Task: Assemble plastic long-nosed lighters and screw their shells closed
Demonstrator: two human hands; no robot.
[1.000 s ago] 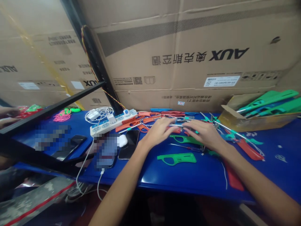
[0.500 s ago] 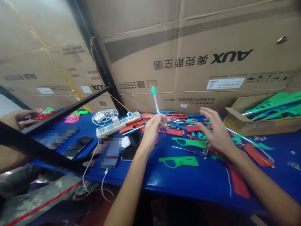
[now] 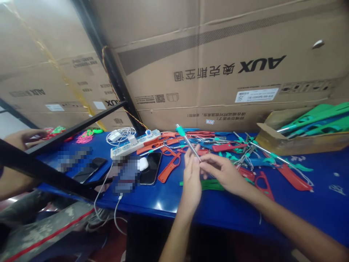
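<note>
A slim metal tube (image 3: 192, 147) with a bright green collar near its top slants up to the left between my hands. My left hand (image 3: 192, 179) is closed around the tube's lower part. At its lower end, the thumb and fingers of my right hand (image 3: 222, 170) pinch together; the exact grip is partly hidden. Below the hands lies a green lighter handle shell (image 3: 212, 184), half covered. An orange handle shell (image 3: 169, 168) rests to the left. Behind are more red shells (image 3: 226, 146) and loose metal tubes with green parts and white wires.
At right stands an open cardboard box (image 3: 308, 145) holding green and blue lighters. A white power strip (image 3: 128, 148), phones (image 3: 151, 169) and cables lie left. A black metal post (image 3: 109, 69) rises there; beyond it shows another person's hand (image 3: 20, 140). Large cartons (image 3: 212, 47) wall the back.
My left hand has lowered with the tube and moved right. My right hand, open and apart before, has come left to the tube's lower end and closed. The view has shifted slightly.
</note>
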